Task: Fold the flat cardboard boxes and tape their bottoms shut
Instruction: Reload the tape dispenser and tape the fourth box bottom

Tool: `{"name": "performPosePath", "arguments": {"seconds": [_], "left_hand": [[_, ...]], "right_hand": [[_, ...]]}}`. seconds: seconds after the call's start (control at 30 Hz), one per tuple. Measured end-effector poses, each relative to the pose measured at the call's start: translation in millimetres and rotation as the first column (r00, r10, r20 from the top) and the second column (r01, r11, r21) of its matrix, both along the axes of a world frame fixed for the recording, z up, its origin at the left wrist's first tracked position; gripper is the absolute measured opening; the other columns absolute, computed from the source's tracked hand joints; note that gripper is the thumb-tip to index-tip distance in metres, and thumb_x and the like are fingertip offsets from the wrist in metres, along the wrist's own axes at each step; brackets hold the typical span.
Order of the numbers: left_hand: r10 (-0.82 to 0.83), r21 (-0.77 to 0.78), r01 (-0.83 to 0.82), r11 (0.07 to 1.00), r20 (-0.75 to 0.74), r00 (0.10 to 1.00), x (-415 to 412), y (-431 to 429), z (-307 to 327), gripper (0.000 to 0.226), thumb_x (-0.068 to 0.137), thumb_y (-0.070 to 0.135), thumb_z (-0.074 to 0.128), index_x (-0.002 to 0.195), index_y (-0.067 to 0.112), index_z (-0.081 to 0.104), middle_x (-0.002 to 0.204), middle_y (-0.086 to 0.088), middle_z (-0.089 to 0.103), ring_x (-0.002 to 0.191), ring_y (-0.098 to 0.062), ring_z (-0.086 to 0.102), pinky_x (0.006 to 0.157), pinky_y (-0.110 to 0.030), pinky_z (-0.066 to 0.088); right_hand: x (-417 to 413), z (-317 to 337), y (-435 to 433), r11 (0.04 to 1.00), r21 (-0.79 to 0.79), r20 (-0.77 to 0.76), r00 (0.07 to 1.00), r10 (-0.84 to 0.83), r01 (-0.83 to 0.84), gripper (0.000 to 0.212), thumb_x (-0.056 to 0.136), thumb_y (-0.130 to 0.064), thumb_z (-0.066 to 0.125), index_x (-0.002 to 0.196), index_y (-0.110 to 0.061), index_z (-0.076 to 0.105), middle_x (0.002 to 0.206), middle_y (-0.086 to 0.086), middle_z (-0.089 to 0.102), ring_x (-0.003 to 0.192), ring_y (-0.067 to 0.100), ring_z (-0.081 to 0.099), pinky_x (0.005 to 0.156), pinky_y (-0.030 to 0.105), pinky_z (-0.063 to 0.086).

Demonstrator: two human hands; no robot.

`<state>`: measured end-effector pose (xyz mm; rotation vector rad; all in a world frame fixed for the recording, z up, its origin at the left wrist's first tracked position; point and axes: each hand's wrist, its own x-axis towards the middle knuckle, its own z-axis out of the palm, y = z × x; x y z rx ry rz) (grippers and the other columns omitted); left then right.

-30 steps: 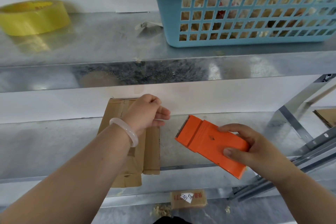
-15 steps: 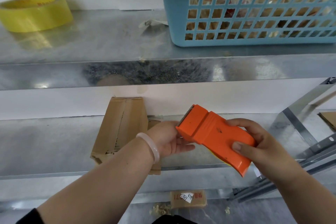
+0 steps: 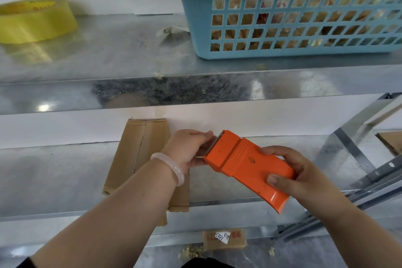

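My right hand [image 3: 293, 176] grips an orange tape dispenser [image 3: 248, 165] by its rear half, above the lower shelf. My left hand [image 3: 189, 148], with a pale bangle on the wrist, has its fingertips pinched at the dispenser's toothed front edge; whether it holds a tape end I cannot tell. A flat brown cardboard box [image 3: 139, 152] lies on the lower metal shelf [image 3: 54, 172] under my left forearm, its far end against the white wall.
A yellow tape roll [image 3: 34, 20] lies at the left of the upper shelf [image 3: 121, 50]. A blue plastic basket [image 3: 289, 13] stands at its right. A small labelled cardboard block [image 3: 224, 239] sits below. Metal frame bars [image 3: 356, 159] and more cardboard [image 3: 391, 141] are at right.
My left hand left the flat cardboard box and came over to the dispenser's toothed front edge. The dispenser rose a little and tilted in my right hand.
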<state>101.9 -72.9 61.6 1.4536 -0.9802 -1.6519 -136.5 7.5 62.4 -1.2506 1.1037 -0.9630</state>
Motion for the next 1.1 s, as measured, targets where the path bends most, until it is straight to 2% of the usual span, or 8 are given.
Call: {"name": "performPosePath", "arguments": {"seconds": [0.1, 0.23, 0.4, 0.57, 0.87, 0.93, 1.0, 1.1], "left_hand": [[0.014, -0.060, -0.010, 0.998, 0.052, 0.999, 3.6, -3.6, 5.9, 0.020, 0.093, 0.022, 0.065, 0.095, 0.004, 0.073, 0.082, -0.011, 0.074, 0.066, -0.018, 0.071, 0.060, -0.031, 0.058], [0.058, -0.133, -0.040, 0.990, 0.131, 0.990, 5.6, -8.1, 8.9, 0.018, 0.093, 0.023, 0.066, 0.091, 0.007, 0.074, 0.079, -0.006, 0.074, 0.064, -0.013, 0.071, 0.056, -0.027, 0.055], [0.179, -0.145, -0.165, 0.976, 0.094, 0.979, 26.6, -17.2, 16.4, 0.017, 0.094, 0.021, 0.065, 0.091, 0.006, 0.072, 0.077, -0.003, 0.074, 0.070, -0.013, 0.072, 0.062, -0.034, 0.060], [0.232, -0.175, -0.212, 0.961, 0.101, 0.967, 42.3, -20.7, 19.8, 0.017, 0.094, 0.021, 0.064, 0.090, 0.007, 0.072, 0.078, -0.004, 0.074, 0.069, -0.011, 0.072, 0.061, -0.033, 0.061], [0.341, -0.163, -0.329, 0.930, 0.054, 0.938, 67.2, -27.2, 21.9, 0.013, 0.094, 0.019, 0.064, 0.088, 0.009, 0.070, 0.073, -0.003, 0.069, 0.061, -0.009, 0.066, 0.059, -0.031, 0.058], [0.369, -0.156, -0.358, 0.920, 0.042, 0.929, 78.2, -28.8, 23.1, 0.011, 0.094, 0.015, 0.063, 0.088, 0.009, 0.069, 0.072, -0.003, 0.068, 0.062, -0.011, 0.065, 0.062, -0.034, 0.060], [0.402, -0.157, -0.390, 0.907, 0.051, 0.914, 90.8, -29.6, 23.4, 0.011, 0.095, 0.015, 0.062, 0.088, 0.009, 0.069, 0.069, 0.000, 0.068, 0.062, -0.010, 0.064, 0.060, -0.033, 0.058], [0.411, -0.182, -0.390, 0.903, 0.100, 0.906, 107.6, -26.3, 22.3, 0.012, 0.094, 0.020, 0.064, 0.089, 0.011, 0.071, 0.068, 0.001, 0.070, 0.061, -0.010, 0.064, 0.061, -0.032, 0.055]], "right_hand": [[3.0, 2.2, 0.4, 1.000, -0.015, 0.002, 1.000, 0.009, -0.008, 0.065, 0.044, -0.055, 0.092, 0.104, -0.042, 0.070, 0.106, -0.004, 0.071, 0.092, 0.024, 0.072, 0.066, 0.028, 0.059], [5.7, 4.8, -5.6, 0.999, -0.046, -0.002, 1.000, -0.019, 0.019, 0.042, 0.067, -0.023, 0.088, 0.099, -0.044, 0.071, 0.107, -0.001, 0.070, 0.090, 0.023, 0.071, 0.065, 0.027, 0.057], [2.8, 6.9, -6.3, 0.999, -0.041, -0.011, 1.000, -0.006, 0.005, 0.048, 0.058, -0.040, 0.090, 0.102, -0.042, 0.071, 0.108, 0.000, 0.070, 0.090, 0.025, 0.072, 0.067, 0.029, 0.058], [3.6, 4.7, -4.8, 0.997, -0.075, -0.007, 1.000, -0.019, 0.018, 0.037, 0.068, -0.014, 0.076, 0.096, -0.039, 0.073, 0.104, -0.006, 0.071, 0.089, 0.019, 0.071, 0.063, 0.025, 0.057], [2.9, 13.5, -11.4, 0.992, -0.123, -0.058, 0.998, -0.014, 0.007, 0.021, 0.067, -0.020, 0.074, 0.082, -0.035, 0.075, 0.100, -0.010, 0.072, 0.087, 0.013, 0.070, 0.063, 0.024, 0.056], [0.8, 13.0, -10.1, 0.993, -0.121, -0.056, 0.998, -0.010, 0.003, 0.015, 0.068, -0.036, 0.081, 0.082, -0.034, 0.075, 0.100, -0.008, 0.073, 0.085, 0.013, 0.070, 0.063, 0.023, 0.056], [-2.8, 12.7, -9.2, 0.992, -0.127, -0.100, 0.995, -0.001, -0.011, 0.029, 0.061, -0.047, 0.088, 0.082, -0.034, 0.075, 0.098, -0.007, 0.073, 0.083, 0.012, 0.071, 0.062, 0.023, 0.056], [-7.4, 12.0, -10.7, 0.992, -0.127, -0.118, 0.993, -0.002, -0.013, 0.017, 0.065, -0.021, 0.080, 0.076, -0.033, 0.075, 0.092, -0.009, 0.073, 0.078, 0.010, 0.070, 0.061, 0.020, 0.055]]}}
